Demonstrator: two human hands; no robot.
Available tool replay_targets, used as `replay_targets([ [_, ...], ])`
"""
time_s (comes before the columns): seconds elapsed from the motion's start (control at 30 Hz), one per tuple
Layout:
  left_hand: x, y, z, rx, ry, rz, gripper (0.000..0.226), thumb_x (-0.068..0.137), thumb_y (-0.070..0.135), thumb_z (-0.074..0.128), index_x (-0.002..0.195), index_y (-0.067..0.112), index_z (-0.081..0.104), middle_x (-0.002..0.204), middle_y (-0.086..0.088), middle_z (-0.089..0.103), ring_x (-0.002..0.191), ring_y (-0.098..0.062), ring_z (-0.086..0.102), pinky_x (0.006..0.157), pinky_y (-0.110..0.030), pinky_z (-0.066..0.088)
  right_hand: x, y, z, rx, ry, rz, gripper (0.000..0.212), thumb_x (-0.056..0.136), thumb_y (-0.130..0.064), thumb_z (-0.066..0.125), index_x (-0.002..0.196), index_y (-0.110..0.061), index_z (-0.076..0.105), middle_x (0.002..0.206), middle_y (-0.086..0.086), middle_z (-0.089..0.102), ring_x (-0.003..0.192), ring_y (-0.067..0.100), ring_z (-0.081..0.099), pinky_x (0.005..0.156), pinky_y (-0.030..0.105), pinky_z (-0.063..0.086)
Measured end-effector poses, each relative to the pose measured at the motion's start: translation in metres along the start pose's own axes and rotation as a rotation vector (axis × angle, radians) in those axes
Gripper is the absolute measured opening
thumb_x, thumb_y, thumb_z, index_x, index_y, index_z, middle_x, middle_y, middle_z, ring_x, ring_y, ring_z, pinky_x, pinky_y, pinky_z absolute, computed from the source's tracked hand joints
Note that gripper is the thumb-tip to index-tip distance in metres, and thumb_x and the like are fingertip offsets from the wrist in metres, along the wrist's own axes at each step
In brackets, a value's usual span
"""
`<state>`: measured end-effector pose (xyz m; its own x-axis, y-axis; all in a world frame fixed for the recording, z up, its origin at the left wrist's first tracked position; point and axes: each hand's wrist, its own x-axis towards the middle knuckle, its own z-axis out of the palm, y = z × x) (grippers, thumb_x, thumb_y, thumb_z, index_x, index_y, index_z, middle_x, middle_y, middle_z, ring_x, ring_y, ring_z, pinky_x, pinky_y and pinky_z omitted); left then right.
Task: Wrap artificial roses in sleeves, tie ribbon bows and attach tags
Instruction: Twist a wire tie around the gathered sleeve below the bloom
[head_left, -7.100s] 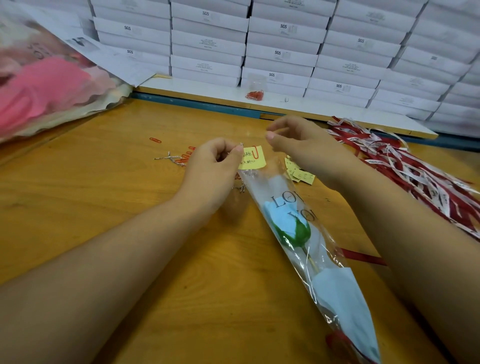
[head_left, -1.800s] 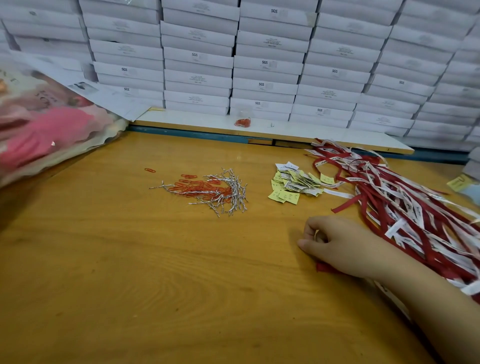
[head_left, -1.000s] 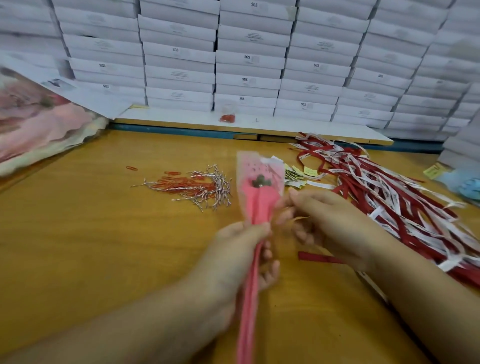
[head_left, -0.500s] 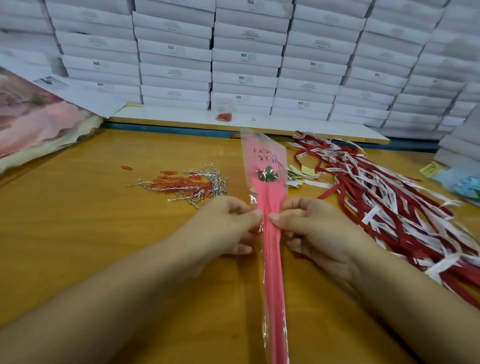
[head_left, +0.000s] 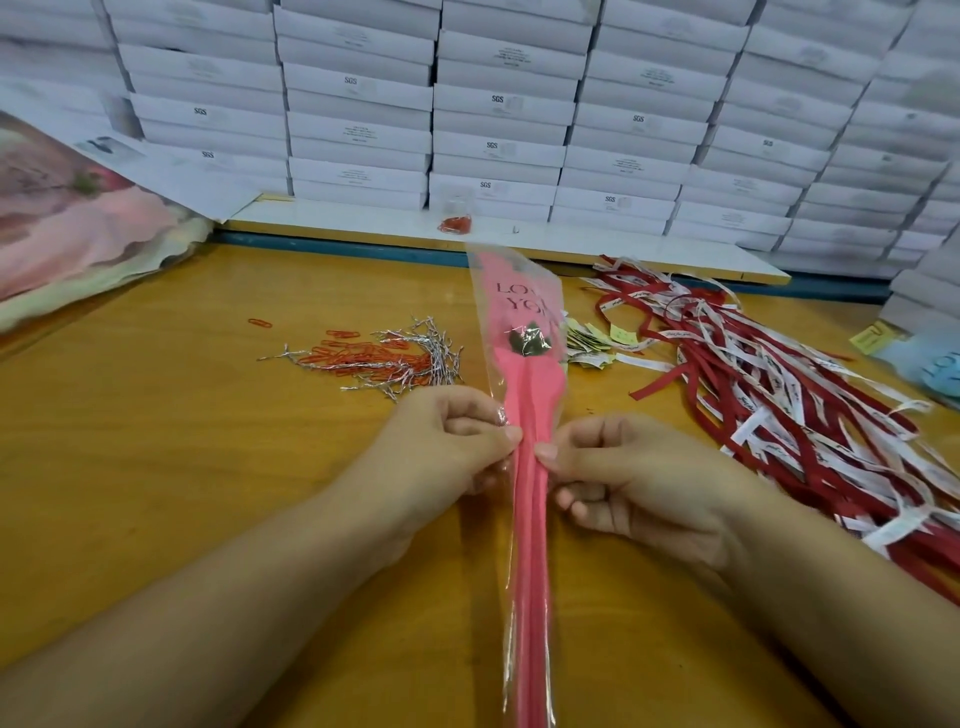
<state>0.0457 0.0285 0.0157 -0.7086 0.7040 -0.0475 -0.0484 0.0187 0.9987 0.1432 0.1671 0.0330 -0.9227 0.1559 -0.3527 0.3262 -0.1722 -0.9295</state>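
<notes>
Left grip (head_left: 447, 441) and right grip (head_left: 634, 483), each pinching a side edge of the clear sleeve (head_left: 529, 499) holding a pink rose (head_left: 522, 322), over the middle of the surface (head_left: 208, 467), tip toward far edge. Wire ties (head_left: 395, 358) near left, ribbons (head_left: 779, 400) heaped toward right edge, wide wood toward near-left corner.

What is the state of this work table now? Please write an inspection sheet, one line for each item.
Surface: wooden table, orange-brown.
Job's things: pink rose in a clear sleeve printed LOVE YOU, head pointing away; red and white ribbons heaped at right; yellow tags beside them.
Clutter: silver ties and red paper clips piled at left.
Hands: left hand and right hand both pinch the sleeve below the flower.
Cables: nothing seen.
Surroundings: white boxes stacked behind; bag of flowers far left; blue wrapped item at right edge.
</notes>
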Motion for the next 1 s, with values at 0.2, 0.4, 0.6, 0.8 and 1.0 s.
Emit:
replay_targets([
  [0.2,-0.0009,0.0015,-0.0051,-0.013,-0.058,-0.116,0.003,0.08,0.008,0.072,0.081,0.005,0.072,0.07,-0.009,0.07,0.063,-0.009,0.067,0.058,-0.019,0.056,-0.0034,0.0006,0.0066,-0.177,0.187,-0.144,0.008,0.084,-0.004,0.066,0.078,0.001,0.064,0.063,0.009,0.065,0.05,0.009,0.06,0.047,0.014,0.049],
  [0.4,-0.0031,0.0064,-0.0054,0.031,-0.053,-0.13,0.016,0.08,-0.003,0.069,0.068,0.007,0.071,0.073,-0.015,0.069,0.065,-0.018,0.065,0.064,-0.025,0.056,-0.0052,-0.0026,0.0089,-0.246,0.234,-0.16,0.015,0.087,-0.003,0.063,0.072,-0.002,0.06,0.054,0.006,0.059,0.043,0.007,0.055,0.042,0.013,0.043],
  [0.6,-0.0065,0.0085,-0.0031,0.001,-0.064,-0.121,0.009,0.082,-0.004,0.067,0.082,0.004,0.064,0.074,-0.016,0.067,0.071,-0.024,0.058,0.065,-0.026,0.05,-0.0053,-0.0036,0.0043,-0.005,0.068,-0.038,0.007,0.085,0.0,0.061,0.092,0.001,0.061,0.056,0.006,0.062,0.044,0.006,0.055,0.04,0.013,0.044],
  [0.8,-0.0068,0.0057,-0.0013,-0.052,-0.091,-0.128,0.011,0.081,-0.002,0.068,0.081,0.008,0.063,0.068,-0.01,0.067,0.062,-0.015,0.059,0.061,-0.021,0.052,-0.0055,-0.0032,0.0007,-0.01,0.081,-0.062,0.023,0.068,-0.003,0.069,0.089,0.001,0.062,0.067,0.013,0.066,0.051,0.011,0.062,0.049,0.017,0.053],
  [1.0,-0.0072,0.0018,-0.0001,-0.075,-0.06,-0.11,0.01,0.077,0.0,0.072,0.079,0.007,0.066,0.066,-0.008,0.069,0.057,-0.01,0.064,0.055,-0.018,0.053,-0.0075,-0.005,0.0076,-0.053,0.13,-0.077,0.007,0.083,0.007,0.062,0.084,0.002,0.058,0.058,0.011,0.063,0.045,0.011,0.06,0.045,0.016,0.051],
])
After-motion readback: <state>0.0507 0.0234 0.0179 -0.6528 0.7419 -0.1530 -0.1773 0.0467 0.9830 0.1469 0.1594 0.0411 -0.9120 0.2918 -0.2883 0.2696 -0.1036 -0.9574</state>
